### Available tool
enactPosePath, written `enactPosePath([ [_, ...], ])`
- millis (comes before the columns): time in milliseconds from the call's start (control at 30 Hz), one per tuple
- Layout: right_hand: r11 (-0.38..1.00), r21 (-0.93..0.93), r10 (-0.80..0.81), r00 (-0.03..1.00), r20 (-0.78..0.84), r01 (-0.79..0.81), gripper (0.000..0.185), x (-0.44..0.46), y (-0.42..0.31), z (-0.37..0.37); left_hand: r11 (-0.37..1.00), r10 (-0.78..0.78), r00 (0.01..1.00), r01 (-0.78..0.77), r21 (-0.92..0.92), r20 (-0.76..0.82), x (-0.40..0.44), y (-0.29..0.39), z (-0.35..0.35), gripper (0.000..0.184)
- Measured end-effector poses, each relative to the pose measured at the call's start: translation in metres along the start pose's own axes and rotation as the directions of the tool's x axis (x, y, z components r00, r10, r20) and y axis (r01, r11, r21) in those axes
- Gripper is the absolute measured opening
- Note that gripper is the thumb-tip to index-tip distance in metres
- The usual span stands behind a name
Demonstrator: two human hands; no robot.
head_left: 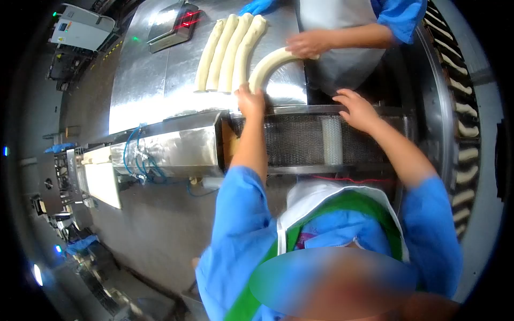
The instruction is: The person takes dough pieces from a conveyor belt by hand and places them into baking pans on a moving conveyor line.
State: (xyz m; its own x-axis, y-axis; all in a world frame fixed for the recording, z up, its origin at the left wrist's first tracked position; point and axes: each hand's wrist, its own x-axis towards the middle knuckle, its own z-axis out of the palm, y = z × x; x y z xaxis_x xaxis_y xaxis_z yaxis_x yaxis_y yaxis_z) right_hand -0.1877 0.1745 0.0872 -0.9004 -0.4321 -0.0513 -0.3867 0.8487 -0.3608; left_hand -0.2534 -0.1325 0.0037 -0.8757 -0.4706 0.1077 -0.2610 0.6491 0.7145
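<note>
A curved roll of pale dough [273,61] stretches from my left hand to a co-worker's bare hand [308,44] at its far right end. My left hand [250,101] is closed on the near end of this roll, at the edge of the steel table. Several straighter dough rolls [229,53] lie side by side just beyond it. Held over the conveyor belt [300,140], my right hand [357,111] has its fingers apart and nothing in them.
A metal device with red lights [174,27] stands on the steel table [139,80]. The co-worker's blue-gloved hand [257,6] is at the far edge. On the right, another conveyor [465,131] carries several dough pieces. Blue hoses [142,155] hang by a steel housing.
</note>
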Motion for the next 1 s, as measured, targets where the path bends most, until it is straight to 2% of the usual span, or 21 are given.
enactPosePath([
  [33,0.998,0.025,0.063,0.998,0.013,-0.063,0.043,-0.006,0.002,-0.005,0.998,0.024,1.000,-0.024,0.052,0.002,0.010,0.000,0.000,0.038],
  [167,0.991,0.098,0.090,0.996,-0.007,-0.089,0.041,-0.028,0.008,-0.013,0.974,0.046,0.998,-0.052,0.220,0.033,-0.002,0.008,-0.009,0.034],
  [233,0.991,0.107,0.085,0.996,0.002,-0.084,0.041,-0.037,0.007,-0.010,0.975,-0.004,0.997,-0.012,0.221,0.073,-0.024,0.011,-0.020,0.036],
  [300,0.988,0.122,0.087,0.996,0.029,-0.089,0.041,-0.049,0.007,-0.001,0.942,0.202,0.970,-0.231,0.244,0.138,-0.060,0.002,-0.033,0.037],
  [333,0.984,0.160,0.069,0.997,0.043,-0.075,0.042,-0.053,0.006,0.005,0.931,0.262,0.953,-0.291,0.218,0.153,-0.079,0.001,-0.043,0.039],
  [367,0.978,0.198,0.052,0.997,0.055,-0.062,0.043,-0.057,0.006,0.011,0.933,0.251,0.955,-0.281,0.226,0.156,-0.097,-0.005,-0.053,0.039],
  [433,0.973,0.214,0.059,0.991,0.119,-0.083,0.043,-0.068,0.001,0.022,0.896,0.384,0.904,-0.414,0.162,0.190,-0.133,-0.018,-0.072,0.038],
  [500,0.974,0.216,0.028,0.985,0.171,-0.065,0.046,-0.074,-0.003,0.035,0.898,0.392,0.896,-0.422,0.126,0.210,-0.152,-0.034,-0.087,0.038],
  [600,0.969,0.215,0.050,0.954,0.297,-0.118,0.055,-0.067,-0.024,0.043,0.900,0.327,0.919,-0.374,0.224,0.222,-0.162,-0.042,-0.105,0.040],
  [667,0.969,0.246,-0.068,0.977,0.201,0.017,0.059,-0.060,-0.037,0.053,0.896,0.286,0.920,-0.356,0.265,0.268,-0.162,-0.042,-0.107,0.042],
  [733,0.949,0.307,-0.149,0.954,0.259,0.065,0.062,-0.041,-0.051,0.065,0.833,0.367,0.882,-0.453,0.319,0.296,-0.158,-0.049,-0.105,0.047],
  [767,0.945,0.299,-0.186,0.969,0.160,0.132,0.060,-0.039,-0.062,0.063,0.801,0.421,0.853,-0.510,0.315,0.309,-0.156,-0.051,-0.101,0.049],
  [833,0.949,0.224,-0.249,0.962,0.111,0.220,0.054,-0.025,-0.076,0.079,0.819,0.404,0.845,-0.505,0.272,0.351,-0.158,-0.051,-0.101,0.050],
  [900,0.959,0.247,-0.200,0.948,0.247,0.138,0.046,-0.011,-0.079,0.087,0.805,0.433,0.812,-0.544,0.237,0.392,-0.149,-0.051,-0.097,0.051],
  [933,0.961,0.245,-0.189,0.954,0.232,0.130,0.046,-0.007,-0.077,0.094,0.788,0.425,0.807,-0.553,0.272,0.410,-0.145,-0.051,-0.098,0.051],
  [1000,0.982,0.068,-0.185,0.960,0.211,0.174,0.037,-0.007,-0.072,0.102,0.763,0.459,0.793,-0.583,0.279,0.402,-0.145,-0.054,-0.100,0.050],
])
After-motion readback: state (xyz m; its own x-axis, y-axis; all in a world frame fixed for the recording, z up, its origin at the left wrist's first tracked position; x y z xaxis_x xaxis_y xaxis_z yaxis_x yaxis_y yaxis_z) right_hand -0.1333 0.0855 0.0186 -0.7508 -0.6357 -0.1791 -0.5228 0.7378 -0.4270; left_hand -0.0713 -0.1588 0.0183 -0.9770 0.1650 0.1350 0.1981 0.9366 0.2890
